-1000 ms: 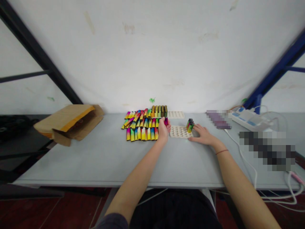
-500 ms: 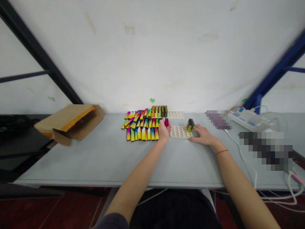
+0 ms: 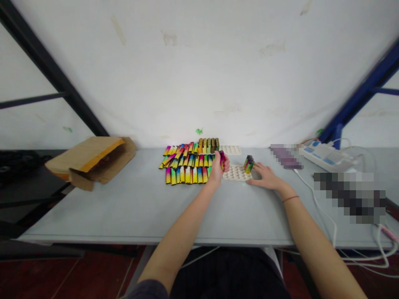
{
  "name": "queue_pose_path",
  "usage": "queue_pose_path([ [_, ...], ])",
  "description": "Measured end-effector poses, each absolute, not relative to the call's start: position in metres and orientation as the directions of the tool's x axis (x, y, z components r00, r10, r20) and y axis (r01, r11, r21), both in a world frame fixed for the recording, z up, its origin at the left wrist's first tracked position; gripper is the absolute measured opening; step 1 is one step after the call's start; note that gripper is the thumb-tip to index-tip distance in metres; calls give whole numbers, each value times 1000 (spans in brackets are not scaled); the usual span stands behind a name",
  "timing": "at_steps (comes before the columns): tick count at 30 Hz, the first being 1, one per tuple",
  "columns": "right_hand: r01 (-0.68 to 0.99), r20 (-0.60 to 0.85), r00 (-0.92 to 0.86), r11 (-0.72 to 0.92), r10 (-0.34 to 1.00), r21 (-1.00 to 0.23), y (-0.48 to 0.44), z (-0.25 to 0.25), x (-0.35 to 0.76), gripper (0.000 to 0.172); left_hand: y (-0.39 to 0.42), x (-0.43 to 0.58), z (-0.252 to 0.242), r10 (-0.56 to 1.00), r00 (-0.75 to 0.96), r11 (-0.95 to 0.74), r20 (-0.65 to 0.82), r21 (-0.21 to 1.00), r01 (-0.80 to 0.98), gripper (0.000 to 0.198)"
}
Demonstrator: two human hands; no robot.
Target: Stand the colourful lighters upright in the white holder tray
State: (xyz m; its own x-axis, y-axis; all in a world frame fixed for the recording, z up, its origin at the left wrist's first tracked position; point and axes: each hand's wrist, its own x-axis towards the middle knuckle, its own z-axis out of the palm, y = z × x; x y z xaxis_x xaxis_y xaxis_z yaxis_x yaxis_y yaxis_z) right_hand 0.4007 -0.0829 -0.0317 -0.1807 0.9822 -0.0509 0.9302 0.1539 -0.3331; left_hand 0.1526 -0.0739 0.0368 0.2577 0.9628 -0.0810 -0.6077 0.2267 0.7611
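Observation:
My left hand (image 3: 219, 168) is closed around a shiny purple-and-rainbow tube (image 3: 222, 160), shaped like a lighter and held roughly upright. It is at the left edge of a white tray (image 3: 237, 178) with rows of holes. A few similar tubes (image 3: 248, 165) with dark tops stand at the tray's right side. Beside them rests my right hand (image 3: 264, 176), open, its fingers spread and its thumb at the tray's front right corner. Rows of loose rainbow tubes (image 3: 186, 175) lie on the table to the left, some partly hidden behind my left hand.
Behind stands a block of upright gold-topped tubes (image 3: 208, 145), with a second holed tray (image 3: 230, 150) beside it. An open brown paper bag (image 3: 93, 155) lies at the left. To the right are a phone-like purple slab (image 3: 285, 157), a power strip (image 3: 327, 157), cables and a blurred dark object.
My left hand has moved slightly right, from the loose tubes to the near tray's edge, and the tube in it now shows more upright. My right hand has stayed in place.

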Motion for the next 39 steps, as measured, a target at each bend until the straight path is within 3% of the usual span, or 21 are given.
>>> queue_pose_path([
  [8, 927, -39, -193, 169, 980, -336, -83, -31, 400, 97, -71, 153, 31, 961, 269, 204, -65, 825, -528, 62],
  [12, 926, -37, -193, 170, 981, -338, -83, -31, 401, 96, -68, 157, 22, 967, 253, 118, -13, 906, -406, 33],
  [15, 926, -36, -194, 171, 980, -336, -83, -30, 400, 95, -70, 161, 10, 967, 245, -11, 76, 967, -256, 13],
  [23, 925, -39, -205, 180, 978, -335, -85, -27, 397, 96, -71, 176, -10, 864, 293, -446, 410, 892, 68, 11],
  [39, 923, -4, -211, 198, 977, -330, -81, -32, 399, 91, -79, 192, -8, 873, 373, -401, 314, 898, 184, 18],
])
